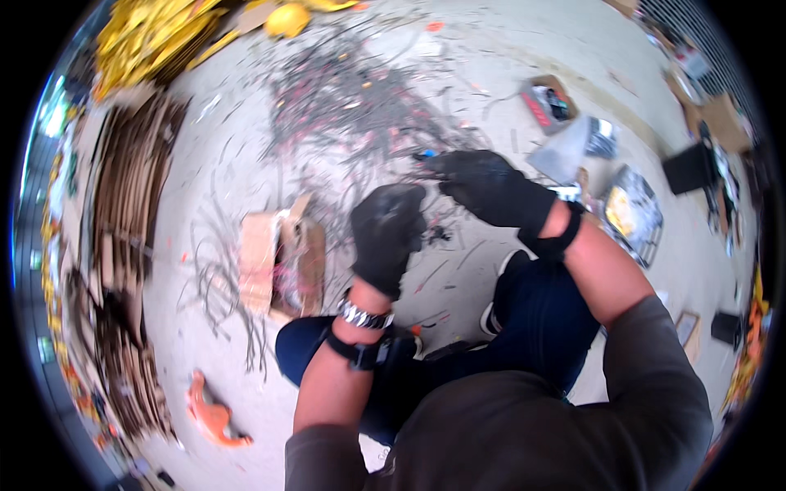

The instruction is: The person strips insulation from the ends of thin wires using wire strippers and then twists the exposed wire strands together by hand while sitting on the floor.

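A thin dark wire [426,168], tangled and wiry, runs between both black-gloved hands above the concrete floor [491,74]. The right hand [491,188] pinches it in closed fingers by a small blue bit, possibly a connector. The left hand [386,229] is curled shut around the strand. A heap of grey and pinkish wires [352,106] lies beyond, an open cardboard box [282,262] just left.
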Available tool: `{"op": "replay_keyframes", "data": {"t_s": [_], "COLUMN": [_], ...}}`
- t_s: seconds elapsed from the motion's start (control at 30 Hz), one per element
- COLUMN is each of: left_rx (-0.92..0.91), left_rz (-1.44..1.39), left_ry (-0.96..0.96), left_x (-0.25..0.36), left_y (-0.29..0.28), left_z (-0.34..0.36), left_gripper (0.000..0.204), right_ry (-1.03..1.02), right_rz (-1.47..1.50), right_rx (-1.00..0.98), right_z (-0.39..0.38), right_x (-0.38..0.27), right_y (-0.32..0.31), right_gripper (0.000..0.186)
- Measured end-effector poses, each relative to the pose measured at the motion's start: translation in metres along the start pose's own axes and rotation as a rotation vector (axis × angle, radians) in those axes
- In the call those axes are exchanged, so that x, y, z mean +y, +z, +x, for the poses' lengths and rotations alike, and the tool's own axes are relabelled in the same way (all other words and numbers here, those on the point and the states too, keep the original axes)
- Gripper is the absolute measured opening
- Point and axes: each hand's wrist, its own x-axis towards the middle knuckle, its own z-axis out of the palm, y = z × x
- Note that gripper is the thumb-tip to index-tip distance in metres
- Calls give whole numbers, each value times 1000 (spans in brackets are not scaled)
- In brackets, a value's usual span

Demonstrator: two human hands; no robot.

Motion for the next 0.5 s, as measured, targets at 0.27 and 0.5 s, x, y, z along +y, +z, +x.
{"op": "replay_keyframes", "data": {"t_s": [0.27, 0.5], "left_rx": [59, 44], "left_rz": [-157, -438], "left_ry": [-5, -219], "left_x": [-8, 17], "left_y": [8, 8], "left_z": [-2, -3], "left_gripper": [22, 25], "right_ry": [128, 71], "right_rz": [-50, -223], "right_rx": [-77, 43], "right_z": [12, 22], "right_x": [-21, -27], "right_y": [-11, -20], "right_gripper": [35, 44]}}
